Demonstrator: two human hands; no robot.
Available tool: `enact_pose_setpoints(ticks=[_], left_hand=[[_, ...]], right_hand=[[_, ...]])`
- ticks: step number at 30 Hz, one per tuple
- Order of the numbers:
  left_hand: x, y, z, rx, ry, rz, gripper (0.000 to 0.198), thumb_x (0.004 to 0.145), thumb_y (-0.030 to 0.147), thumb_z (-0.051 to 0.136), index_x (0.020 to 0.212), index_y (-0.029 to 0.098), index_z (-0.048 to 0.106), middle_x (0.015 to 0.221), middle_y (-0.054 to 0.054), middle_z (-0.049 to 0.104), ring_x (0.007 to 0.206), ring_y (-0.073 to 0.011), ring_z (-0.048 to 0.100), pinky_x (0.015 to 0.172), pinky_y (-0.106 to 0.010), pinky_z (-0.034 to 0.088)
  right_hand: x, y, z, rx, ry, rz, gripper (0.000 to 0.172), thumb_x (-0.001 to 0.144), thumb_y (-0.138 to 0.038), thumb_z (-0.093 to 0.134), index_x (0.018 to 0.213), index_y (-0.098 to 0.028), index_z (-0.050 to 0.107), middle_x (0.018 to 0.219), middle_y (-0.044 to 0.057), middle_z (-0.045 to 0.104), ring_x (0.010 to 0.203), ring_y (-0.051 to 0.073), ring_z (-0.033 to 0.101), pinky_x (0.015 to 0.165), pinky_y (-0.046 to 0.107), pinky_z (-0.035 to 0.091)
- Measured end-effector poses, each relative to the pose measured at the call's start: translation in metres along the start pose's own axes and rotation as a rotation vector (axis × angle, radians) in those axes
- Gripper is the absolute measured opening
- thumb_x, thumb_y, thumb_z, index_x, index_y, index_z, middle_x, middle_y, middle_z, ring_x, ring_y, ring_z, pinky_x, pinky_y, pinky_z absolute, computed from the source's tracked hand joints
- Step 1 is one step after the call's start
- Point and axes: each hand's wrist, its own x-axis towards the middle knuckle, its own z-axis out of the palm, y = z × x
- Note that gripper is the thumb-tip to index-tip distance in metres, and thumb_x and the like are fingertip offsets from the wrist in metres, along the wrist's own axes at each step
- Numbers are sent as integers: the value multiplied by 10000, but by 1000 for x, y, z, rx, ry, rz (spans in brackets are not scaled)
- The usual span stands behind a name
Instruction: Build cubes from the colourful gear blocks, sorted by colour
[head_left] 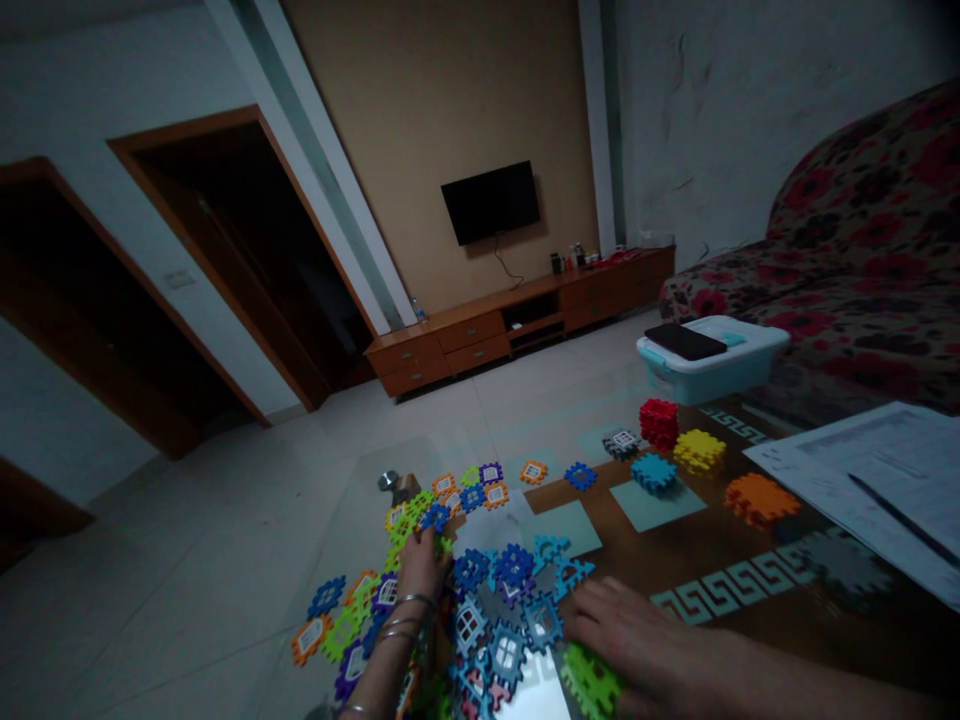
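Observation:
My left hand point(422, 565), with bangles at the wrist, reaches down into the spread of interlocking plastic tiles, its fingers curled together. Green shows right beside those fingertips, near a blue tile point(435, 517); what they pinch, if anything, is hidden. At the near edge, my right hand point(619, 625) has its fingers bent over a stack of green tiles point(589, 682). Light blue window tiles point(506, 652) and dark blue tiles point(514, 566) lie in a heap between both hands. Green tiles point(341, 635), with orange and purple ones, spread left of my left arm.
Sorted stacks stand farther right: red point(659, 425), yellow point(700, 452), turquoise point(653, 474) and orange point(761, 499). Papers with a pen point(904, 520) lie at the table's right. Beyond is a lidded tub point(705, 375) carrying a black phone point(685, 342). A patterned sofa point(862, 230) stands behind.

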Motion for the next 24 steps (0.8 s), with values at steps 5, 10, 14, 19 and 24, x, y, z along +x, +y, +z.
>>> enact_pose_setpoints(ticks=[5,10,14,19,24], left_hand=[[2,-2,8,22,-51,4,260,834,203,513,1077,250,595,1169,-68,636,1094,-209,584,849,-282,449],[7,-2,14,45,-102,34,322,853,148,458,1103,252,631,1190,-93,629,1088,-219,594,857,-301,451],[7,-2,12,32,-107,47,333,864,165,444,1099,289,644,1155,-76,643,1079,-221,599,858,-305,458],[3,-3,6,7,-93,70,313,849,163,471,1061,293,663,1128,-64,653,1057,-204,605,887,-291,463],[4,-6,6,-36,-92,91,347,837,123,436,1034,289,669,1119,-42,657,1048,-178,598,903,-265,451]], right_hand=[[7,3,6,-53,-47,-16,515,712,-236,747,1182,-208,538,1214,118,543,1078,314,483,958,479,398],[7,4,13,-73,-128,32,601,679,-173,773,1225,-202,523,1256,141,531,1146,344,479,1010,533,369],[4,8,19,-62,-135,52,625,675,-134,741,1251,-218,513,1266,142,525,1184,357,463,1052,570,321],[1,10,20,-23,-145,64,634,665,-123,701,1262,-230,513,1258,136,524,1184,353,459,1048,554,325],[1,1,18,-67,-141,63,699,717,-89,651,1366,-244,441,1269,148,527,1152,353,483,994,542,380]])
